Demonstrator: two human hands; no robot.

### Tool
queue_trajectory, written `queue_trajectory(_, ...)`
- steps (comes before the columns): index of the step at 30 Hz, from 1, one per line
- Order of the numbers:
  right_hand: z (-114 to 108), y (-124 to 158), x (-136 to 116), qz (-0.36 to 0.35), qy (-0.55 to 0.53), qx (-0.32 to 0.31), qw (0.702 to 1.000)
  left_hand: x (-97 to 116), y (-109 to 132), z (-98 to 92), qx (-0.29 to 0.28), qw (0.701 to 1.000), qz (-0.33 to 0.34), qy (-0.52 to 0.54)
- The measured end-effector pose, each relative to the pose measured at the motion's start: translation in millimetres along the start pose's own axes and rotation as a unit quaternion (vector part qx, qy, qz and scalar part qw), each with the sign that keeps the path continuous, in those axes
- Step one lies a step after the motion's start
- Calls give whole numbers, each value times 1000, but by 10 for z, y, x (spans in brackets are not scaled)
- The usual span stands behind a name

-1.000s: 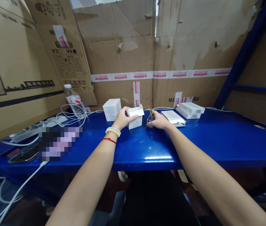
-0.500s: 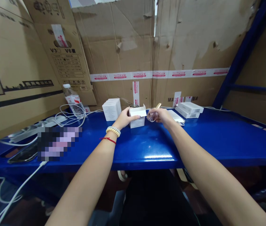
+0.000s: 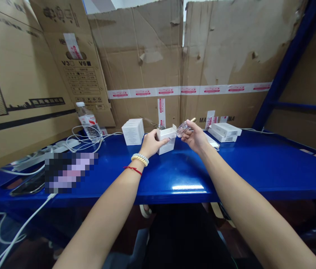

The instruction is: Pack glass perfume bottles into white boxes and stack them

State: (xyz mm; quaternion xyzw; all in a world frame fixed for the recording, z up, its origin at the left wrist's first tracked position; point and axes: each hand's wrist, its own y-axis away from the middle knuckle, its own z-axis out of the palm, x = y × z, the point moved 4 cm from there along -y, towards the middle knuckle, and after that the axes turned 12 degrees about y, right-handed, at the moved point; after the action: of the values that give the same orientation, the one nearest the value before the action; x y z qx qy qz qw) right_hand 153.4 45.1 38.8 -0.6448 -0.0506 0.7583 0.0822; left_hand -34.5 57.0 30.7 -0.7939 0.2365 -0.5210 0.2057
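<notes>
Glass bottle [image 3: 182,129] tilts between open box [image 3: 166,146] and cartons [image 3: 225,130].

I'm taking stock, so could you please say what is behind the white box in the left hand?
Part of a glass object shows behind the white box, with cardboard beyond; the object's lower part is covered.

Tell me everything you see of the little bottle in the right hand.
The bottle is small and clear, like glass, with a gold-coloured top. It is tilted, top up to the right, base towards the open white box. The right hand holds it above the blue table; whether it touches the box, I cannot tell.
</notes>
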Motion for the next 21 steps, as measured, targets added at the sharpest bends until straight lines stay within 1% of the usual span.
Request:
queue_trajectory(3,23,21,-36,-40,-13,-10,999,63,26,20,14,999,9,-38)
queue_trajectory(5,38,42,-56,-55,-29,-13,998,88,35,37,11,999,20,-38)
queue_trajectory(9,49,65,-77,-76,-57,-21,995,143,44,55,1,997,81,-18)
queue_trajectory(10,46,65,-77,-79,-63,-22,995,151,46,55,0,996,87,-14)
queue_trajectory(11,43,63,-75,-82,-67,-22,994,149,47,58,-5,997,80,-12)
queue_trajectory(15,36,57,-76,-100,-70,-8,993,103,54,75,-37,999,-9,-7)
queue_trajectory(16,37,59,-80,-106,-66,-3,992,95,56,76,-42,999,-22,-6)
queue_trajectory(18,43,65,-90,-118,-54,6,992,86,55,76,-44,999,-29,-5)
queue_trajectory(21,51,71,-98,-128,-39,16,991,74,42,69,-32,999,-5,-7)
